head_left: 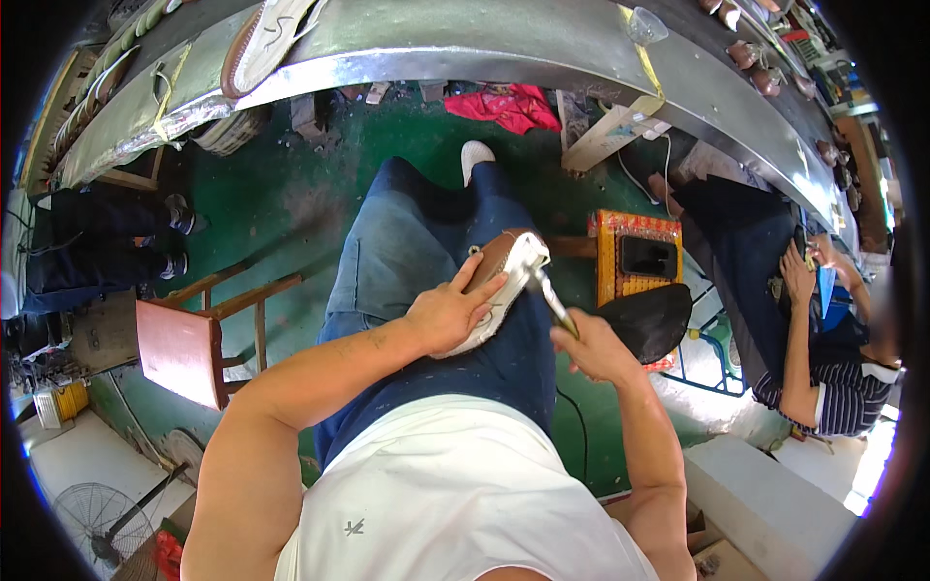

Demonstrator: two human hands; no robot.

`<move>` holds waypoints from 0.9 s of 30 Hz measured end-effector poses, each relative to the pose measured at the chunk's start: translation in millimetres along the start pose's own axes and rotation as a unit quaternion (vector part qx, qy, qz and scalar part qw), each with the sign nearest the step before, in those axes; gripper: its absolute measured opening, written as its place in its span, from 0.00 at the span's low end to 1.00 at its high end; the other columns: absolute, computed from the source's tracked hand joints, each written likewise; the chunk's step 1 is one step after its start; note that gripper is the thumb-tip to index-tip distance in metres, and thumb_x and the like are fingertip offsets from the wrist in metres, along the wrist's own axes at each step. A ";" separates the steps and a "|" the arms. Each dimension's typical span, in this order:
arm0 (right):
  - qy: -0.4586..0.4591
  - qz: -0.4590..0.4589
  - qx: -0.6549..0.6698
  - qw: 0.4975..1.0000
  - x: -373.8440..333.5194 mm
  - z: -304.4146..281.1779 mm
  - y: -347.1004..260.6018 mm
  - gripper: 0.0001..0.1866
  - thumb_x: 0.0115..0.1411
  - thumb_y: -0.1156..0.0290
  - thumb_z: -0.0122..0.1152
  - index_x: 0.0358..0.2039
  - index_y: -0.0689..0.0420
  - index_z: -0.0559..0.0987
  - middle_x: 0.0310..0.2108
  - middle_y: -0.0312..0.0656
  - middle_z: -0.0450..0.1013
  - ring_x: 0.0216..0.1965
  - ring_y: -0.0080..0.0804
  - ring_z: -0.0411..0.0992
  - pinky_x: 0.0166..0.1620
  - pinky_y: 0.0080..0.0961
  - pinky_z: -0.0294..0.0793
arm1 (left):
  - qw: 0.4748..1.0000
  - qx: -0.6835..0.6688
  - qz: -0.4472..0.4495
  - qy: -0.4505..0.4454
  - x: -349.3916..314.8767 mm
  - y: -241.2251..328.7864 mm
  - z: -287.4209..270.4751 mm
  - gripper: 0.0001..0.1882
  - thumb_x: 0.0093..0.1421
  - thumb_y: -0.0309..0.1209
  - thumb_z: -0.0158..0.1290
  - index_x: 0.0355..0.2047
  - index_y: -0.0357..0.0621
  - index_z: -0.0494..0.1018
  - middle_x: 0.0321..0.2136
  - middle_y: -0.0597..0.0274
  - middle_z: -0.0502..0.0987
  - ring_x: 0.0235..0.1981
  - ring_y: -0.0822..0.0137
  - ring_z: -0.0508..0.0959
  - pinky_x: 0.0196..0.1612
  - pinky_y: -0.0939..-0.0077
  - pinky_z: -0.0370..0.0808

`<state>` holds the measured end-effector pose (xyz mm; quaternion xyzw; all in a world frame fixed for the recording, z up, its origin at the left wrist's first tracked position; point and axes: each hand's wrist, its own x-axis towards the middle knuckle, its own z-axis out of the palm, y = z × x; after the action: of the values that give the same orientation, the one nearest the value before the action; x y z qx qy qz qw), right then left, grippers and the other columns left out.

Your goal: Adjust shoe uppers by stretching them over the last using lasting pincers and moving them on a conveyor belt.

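Observation:
A shoe [501,259] with a brown face and an off-white edge rests across my thighs. My left hand [449,315] lies over its near part, fingers spread along it and holding it down. In my right hand [599,349] is a hammer [554,306], gripped by its handle. The metal head is at the shoe's far end, slightly blurred; whether it touches the shoe I cannot tell. Another off-white and brown shoe [266,46] lies on the metal workbench [426,64] ahead of me.
To my left stands a wooden stool [179,349]. On my right, a phone [648,257] lies on an orange stand [607,276], close to a black seat [644,324]. A co-worker's hands [799,276] are further right. Red cloth [504,107] lies beneath the bench; a fan [102,523] stands behind left.

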<state>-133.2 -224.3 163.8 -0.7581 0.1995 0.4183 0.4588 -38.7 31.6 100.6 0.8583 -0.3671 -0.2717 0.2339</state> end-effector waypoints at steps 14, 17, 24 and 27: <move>0.160 -0.190 -0.134 0.959 24.2 28.0 -1.5 0.19 0.72 0.55 0.50 0.41 0.62 0.73 0.33 0.61 0.77 0.38 0.64 0.76 0.41 0.53 0.75 | 0.951 -0.271 -0.133 0.064 -14.9 -22.3 29.2 0.42 0.67 0.44 0.53 0.70 0.28 0.51 0.66 0.32 0.62 0.67 0.42 0.66 0.69 0.63 0.62; 0.176 -0.217 -0.229 0.932 24.0 53.8 7.0 0.19 0.72 0.56 0.50 0.44 0.62 0.73 0.35 0.60 0.77 0.39 0.64 0.75 0.41 0.53 0.73 | 0.946 -0.295 -0.127 0.048 -13.5 -21.7 27.7 0.42 0.66 0.44 0.54 0.71 0.29 0.51 0.66 0.33 0.63 0.67 0.43 0.66 0.68 0.64 0.62; 0.149 -0.192 -0.232 0.942 16.5 57.0 0.6 0.18 0.71 0.57 0.51 0.41 0.62 0.74 0.34 0.61 0.77 0.39 0.63 0.75 0.41 0.53 0.73 | 0.927 -0.357 -0.115 0.009 -6.5 -33.7 27.0 0.45 0.64 0.41 0.59 0.72 0.31 0.49 0.64 0.36 0.66 0.65 0.51 0.70 0.67 0.69 0.64; 0.121 -0.197 -0.119 0.966 15.2 48.9 8.3 0.17 0.70 0.59 0.54 0.41 0.63 0.74 0.33 0.61 0.76 0.39 0.63 0.75 0.41 0.51 0.73 | 0.909 -0.394 -0.136 0.001 9.4 -30.9 19.3 0.48 0.63 0.43 0.61 0.72 0.30 0.49 0.65 0.36 0.66 0.64 0.50 0.71 0.66 0.69 0.65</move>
<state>-152.3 -185.0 135.8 -0.8765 0.0494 0.2457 0.4110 -30.0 39.7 65.0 0.7382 -0.1093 -0.4229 0.5141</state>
